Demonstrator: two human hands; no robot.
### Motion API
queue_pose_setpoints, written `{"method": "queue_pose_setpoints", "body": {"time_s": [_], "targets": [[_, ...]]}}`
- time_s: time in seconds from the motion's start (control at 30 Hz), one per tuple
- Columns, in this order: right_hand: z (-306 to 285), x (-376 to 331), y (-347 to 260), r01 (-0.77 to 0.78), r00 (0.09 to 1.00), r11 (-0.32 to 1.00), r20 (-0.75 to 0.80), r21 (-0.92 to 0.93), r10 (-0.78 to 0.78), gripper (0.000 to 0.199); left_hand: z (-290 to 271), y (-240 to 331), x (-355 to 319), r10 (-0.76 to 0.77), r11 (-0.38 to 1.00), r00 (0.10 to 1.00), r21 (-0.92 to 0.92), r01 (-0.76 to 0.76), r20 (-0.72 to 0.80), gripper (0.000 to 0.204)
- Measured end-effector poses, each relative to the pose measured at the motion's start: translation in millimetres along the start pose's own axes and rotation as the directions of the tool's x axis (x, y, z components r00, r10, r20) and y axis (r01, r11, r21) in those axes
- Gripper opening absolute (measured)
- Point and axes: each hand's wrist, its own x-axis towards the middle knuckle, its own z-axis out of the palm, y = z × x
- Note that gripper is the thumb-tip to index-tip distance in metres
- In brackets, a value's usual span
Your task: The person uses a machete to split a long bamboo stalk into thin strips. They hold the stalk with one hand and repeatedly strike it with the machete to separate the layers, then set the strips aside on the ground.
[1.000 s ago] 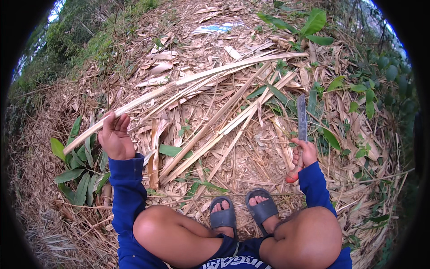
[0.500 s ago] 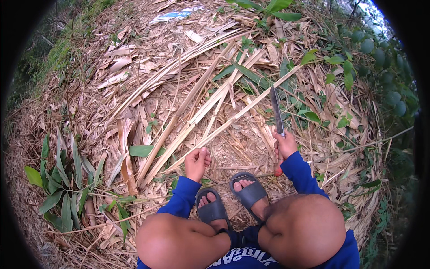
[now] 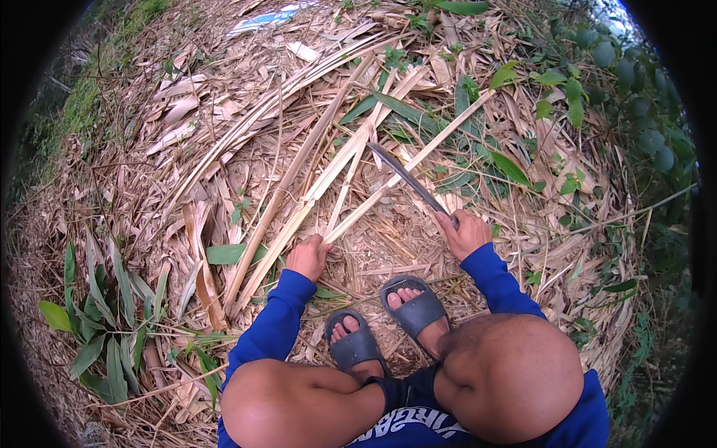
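In my right hand is a long dark-bladed knife, its fingers wrapped round the handle. The blade slants up and left, and its middle crosses a long pale split strip, which looks like bamboo or cane. My left hand is closed on the near end of that strip, thumb along it. From there the strip runs away to the upper right. Whether the blade touches the strip or hangs just above it, I cannot tell.
More split strips and a brown stalk lie left of my hands. Dry husks and shavings cover the ground. A leafy green plant grows at the left. My sandalled feet are close below my hands.
The knife has swung left from nearly upright to lying across the strip. My left hand has shifted up and left and now grips the strip's near end.
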Motion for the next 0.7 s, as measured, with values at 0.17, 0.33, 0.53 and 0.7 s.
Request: {"method": "queue_pose_setpoints", "body": {"time_s": [0.17,0.33,0.53,0.7], "targets": [[19.1,-15.5,-2.8,0.249,0.968,0.968,-0.030,-0.009,-0.249,0.048,-8.7,16.8,-20.5,-0.132,0.316,0.834,-0.775,0.548,0.536,0.017],[25.8,-55.9,-34.1,0.481,0.875,0.862,-0.019,0.161,-0.484,0.044,-49.3,57.5,-54.6,-0.186,0.245,0.758,-0.718,0.652,0.625,0.021],[11.9,-36.7,-30.9,0.282,0.950,0.957,0.161,-0.071,-0.268,0.054,-62.1,68.0,-85.5,-0.208,0.209,0.736,-0.706,0.676,0.644,0.026],[13.1,-12.2,-4.3,0.216,0.968,0.976,0.138,-0.026,-0.210,0.054,-62.9,81.4,-92.5,-0.246,0.219,0.735,-0.702,0.677,0.632,0.028]]}}
